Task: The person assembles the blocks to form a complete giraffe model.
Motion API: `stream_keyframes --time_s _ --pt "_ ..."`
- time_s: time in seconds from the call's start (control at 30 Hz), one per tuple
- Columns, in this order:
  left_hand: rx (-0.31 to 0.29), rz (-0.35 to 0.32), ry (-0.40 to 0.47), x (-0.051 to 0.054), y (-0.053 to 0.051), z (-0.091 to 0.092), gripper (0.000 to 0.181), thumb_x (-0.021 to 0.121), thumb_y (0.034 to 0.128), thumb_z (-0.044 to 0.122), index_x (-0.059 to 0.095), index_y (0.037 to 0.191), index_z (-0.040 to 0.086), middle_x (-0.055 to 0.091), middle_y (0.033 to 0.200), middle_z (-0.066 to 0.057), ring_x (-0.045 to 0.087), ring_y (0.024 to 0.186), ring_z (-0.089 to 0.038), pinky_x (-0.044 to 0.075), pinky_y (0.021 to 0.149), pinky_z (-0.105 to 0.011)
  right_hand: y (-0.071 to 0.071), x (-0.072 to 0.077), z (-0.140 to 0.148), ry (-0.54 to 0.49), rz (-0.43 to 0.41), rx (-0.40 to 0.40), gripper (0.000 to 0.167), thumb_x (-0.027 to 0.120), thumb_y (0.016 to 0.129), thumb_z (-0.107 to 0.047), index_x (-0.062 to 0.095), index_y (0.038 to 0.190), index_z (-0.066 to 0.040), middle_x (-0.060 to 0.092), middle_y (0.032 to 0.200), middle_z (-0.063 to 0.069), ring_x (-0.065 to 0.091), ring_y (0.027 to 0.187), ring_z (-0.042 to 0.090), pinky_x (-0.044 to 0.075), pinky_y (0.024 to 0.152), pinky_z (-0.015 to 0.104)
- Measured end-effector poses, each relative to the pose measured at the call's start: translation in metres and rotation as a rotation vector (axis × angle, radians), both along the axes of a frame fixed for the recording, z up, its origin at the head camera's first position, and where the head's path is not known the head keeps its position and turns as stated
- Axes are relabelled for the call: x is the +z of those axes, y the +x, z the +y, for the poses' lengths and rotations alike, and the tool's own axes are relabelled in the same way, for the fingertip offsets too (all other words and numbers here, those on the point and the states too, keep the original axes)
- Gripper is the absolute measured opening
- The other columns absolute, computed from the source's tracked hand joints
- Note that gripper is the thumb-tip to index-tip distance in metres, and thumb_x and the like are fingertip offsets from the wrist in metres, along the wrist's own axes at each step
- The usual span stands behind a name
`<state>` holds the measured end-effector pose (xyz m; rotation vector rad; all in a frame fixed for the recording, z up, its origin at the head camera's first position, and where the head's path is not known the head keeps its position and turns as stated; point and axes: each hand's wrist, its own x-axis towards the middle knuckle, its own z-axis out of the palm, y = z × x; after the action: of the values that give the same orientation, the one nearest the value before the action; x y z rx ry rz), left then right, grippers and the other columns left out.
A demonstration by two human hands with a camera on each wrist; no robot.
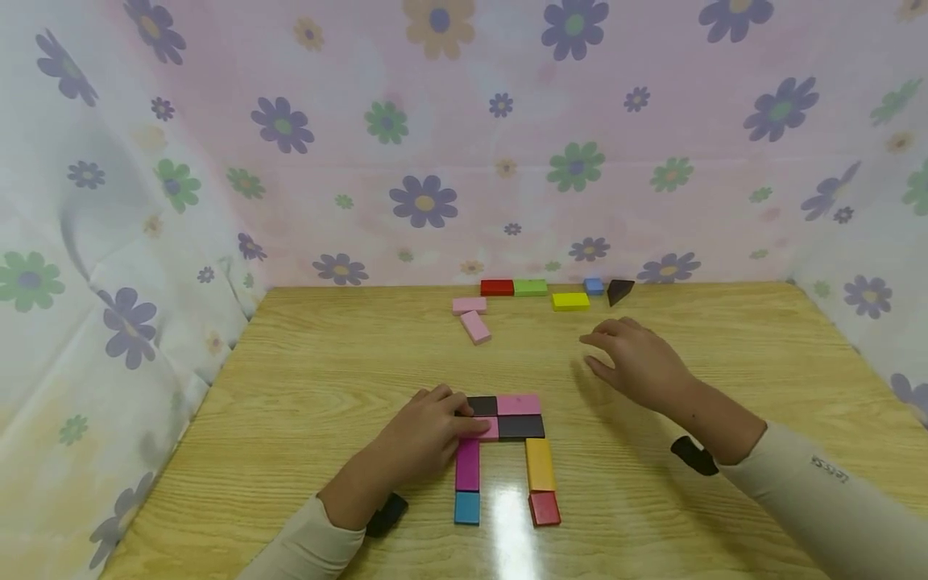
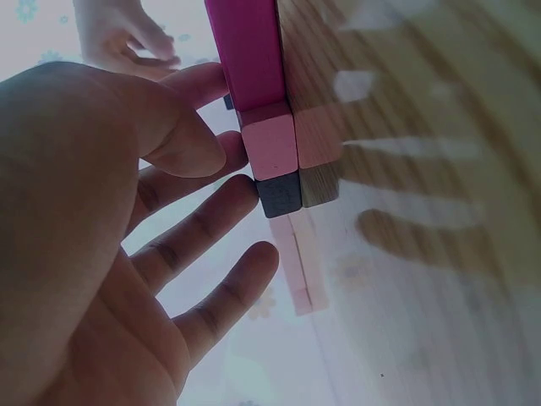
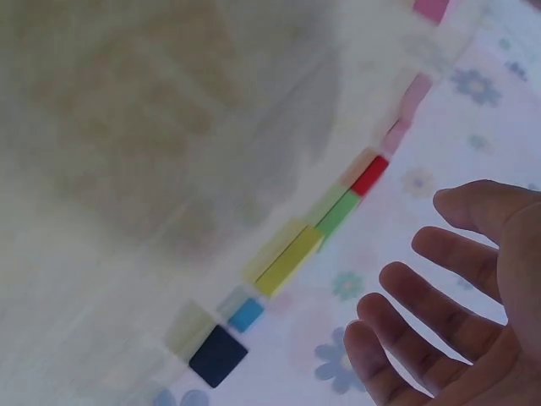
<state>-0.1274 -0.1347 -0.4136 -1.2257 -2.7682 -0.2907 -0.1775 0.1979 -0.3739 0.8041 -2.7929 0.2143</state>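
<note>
My left hand [image 1: 429,428] rests at the left end of a flat figure of blocks, its fingertips touching a pink block [image 1: 490,432] and a black block [image 1: 482,405]. In the left wrist view the fingers are loosely extended, not curled round anything. Beside these lie another pink block [image 1: 518,404] and another black block [image 1: 520,427]. Below them run a magenta block [image 1: 467,466] ending in a blue one [image 1: 467,508], and an orange block [image 1: 540,465] ending in a red one [image 1: 544,509]. My right hand [image 1: 641,362] hovers over the table, fingers apart, holding nothing.
Along the table's back edge lie red [image 1: 496,287], green [image 1: 531,287], yellow [image 1: 570,302] and small blue [image 1: 594,286] blocks, plus a dark wedge [image 1: 619,291]. Two pink blocks [image 1: 475,327] lie to their left. A flowered cloth [image 1: 464,145] hangs behind.
</note>
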Motion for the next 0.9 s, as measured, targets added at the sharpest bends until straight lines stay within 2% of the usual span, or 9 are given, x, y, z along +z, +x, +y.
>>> stream_keyframes --time_s 0.33,0.43,0.57,0.77,0.9 --pt "-0.002 0.014 -0.012 0.000 -0.001 0.000 0.031 0.060 0.0996 0.018 0.073 0.123 0.034 0.066 0.105 0.006 0.055 0.098 -0.015 0.044 0.077 -0.034 -0.051 -0.006 -0.002 -0.001 -0.156 -0.094 0.041 0.067 0.095 -0.017 0.063 0.130 0.004 0.061 0.126 0.028 0.061 0.112 0.044 0.053 0.088 0.055" --pt "-0.009 0.020 -0.008 0.000 -0.001 0.001 0.031 0.060 0.1000 0.018 0.073 0.123 0.034 0.066 0.105 0.006 0.055 0.097 -0.015 0.045 0.077 -0.034 -0.065 -0.010 -0.004 0.004 -0.200 -0.135 0.045 0.063 0.097 -0.019 0.058 0.135 0.006 0.056 0.132 0.032 0.057 0.117 0.047 0.051 0.091 0.057" --pt "-0.003 0.020 -0.015 0.000 -0.002 0.001 0.032 0.059 0.1005 0.018 0.072 0.124 0.035 0.066 0.105 0.007 0.055 0.098 -0.015 0.045 0.079 -0.034 -0.082 -0.016 -0.008 0.024 -0.245 -0.186 0.053 0.058 0.100 -0.023 0.049 0.144 0.004 0.046 0.141 0.034 0.054 0.119 0.048 0.051 0.090 0.057" --pt "-0.010 0.033 -0.004 0.000 -0.002 0.001 0.032 0.061 0.0992 0.016 0.073 0.122 0.034 0.066 0.104 0.007 0.054 0.098 -0.014 0.045 0.078 -0.033 -0.095 -0.020 -0.014 0.043 -0.333 -0.240 0.059 0.055 0.102 -0.028 0.038 0.153 -0.004 0.041 0.141 0.033 0.051 0.120 0.049 0.052 0.080 0.057" --pt "-0.011 0.027 0.001 -0.002 -0.002 0.000 0.031 0.061 0.0990 0.017 0.073 0.122 0.034 0.066 0.105 0.007 0.055 0.098 -0.014 0.045 0.078 -0.034 -0.097 -0.022 -0.017 0.056 -0.359 -0.240 0.056 0.052 0.102 -0.027 0.041 0.151 -0.003 0.039 0.139 0.036 0.047 0.125 0.055 0.051 0.082 0.061"
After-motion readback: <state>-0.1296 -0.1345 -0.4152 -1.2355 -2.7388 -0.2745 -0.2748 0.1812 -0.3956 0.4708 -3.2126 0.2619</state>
